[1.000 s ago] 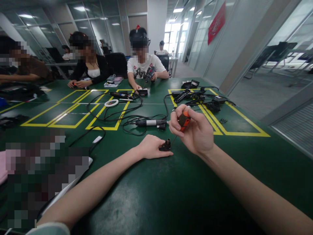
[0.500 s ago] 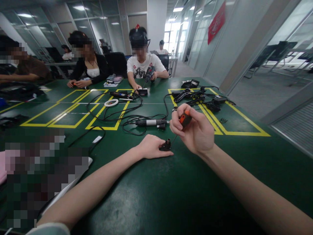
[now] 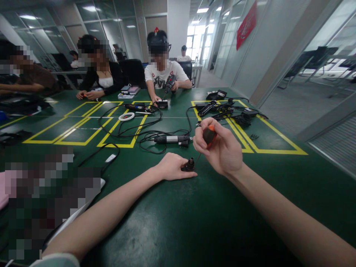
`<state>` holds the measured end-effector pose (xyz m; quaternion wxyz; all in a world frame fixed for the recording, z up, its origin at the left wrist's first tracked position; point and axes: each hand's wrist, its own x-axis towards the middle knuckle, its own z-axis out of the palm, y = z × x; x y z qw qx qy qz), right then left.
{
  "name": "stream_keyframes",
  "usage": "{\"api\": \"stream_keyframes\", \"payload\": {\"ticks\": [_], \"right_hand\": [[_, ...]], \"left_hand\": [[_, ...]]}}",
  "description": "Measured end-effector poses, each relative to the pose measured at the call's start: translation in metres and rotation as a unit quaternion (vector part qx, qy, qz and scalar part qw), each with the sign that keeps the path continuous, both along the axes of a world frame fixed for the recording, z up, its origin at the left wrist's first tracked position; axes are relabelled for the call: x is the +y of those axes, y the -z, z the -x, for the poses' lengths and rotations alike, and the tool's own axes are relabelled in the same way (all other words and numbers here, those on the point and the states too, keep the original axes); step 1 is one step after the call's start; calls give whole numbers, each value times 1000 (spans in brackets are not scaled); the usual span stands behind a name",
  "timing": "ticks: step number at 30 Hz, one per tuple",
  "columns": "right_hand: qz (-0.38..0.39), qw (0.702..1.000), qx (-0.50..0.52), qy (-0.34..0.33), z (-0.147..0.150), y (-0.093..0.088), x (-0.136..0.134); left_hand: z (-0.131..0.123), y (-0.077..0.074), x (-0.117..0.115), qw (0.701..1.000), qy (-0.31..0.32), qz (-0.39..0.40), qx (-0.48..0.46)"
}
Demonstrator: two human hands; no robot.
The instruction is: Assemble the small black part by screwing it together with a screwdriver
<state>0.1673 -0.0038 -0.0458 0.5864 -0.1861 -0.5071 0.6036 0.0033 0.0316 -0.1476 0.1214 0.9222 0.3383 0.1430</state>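
The right hand point(image 3: 222, 148) has fingers curled round a screwdriver point(image 3: 210, 136), its shaft slanting down by a black part point(image 3: 189, 165). The left hand's point(image 3: 174, 167) fingers clasp that part against the surface point(image 3: 167, 218). Driving seems underway; what remains, I cannot tell.

An office set up like a workshop: glass partitions point(image 3: 121, 37), black chairs point(image 3: 132, 73) and ceiling lights point(image 3: 202, 10) around a green table point(image 3: 178, 211) marked with yellow tape point(image 3: 280, 152), bearing a power tool point(image 3: 171, 139).
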Motion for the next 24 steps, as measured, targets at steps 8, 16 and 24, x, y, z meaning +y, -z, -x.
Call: {"api": "stream_keyframes", "payload": {"ticks": [8, 16, 24], "right_hand": [[4, 1000, -22, -1, 0, 0, 2], [-5, 1000, 3, -4, 0, 2, 2], [5, 1000, -5, -22, -1, 3, 2]], "left_hand": [[0, -2, -1, 1000, -5, 7, 9], [0, -1, 0, 1000, -4, 11, 14], [0, 0, 0, 1000, -1, 1, 5]]}}
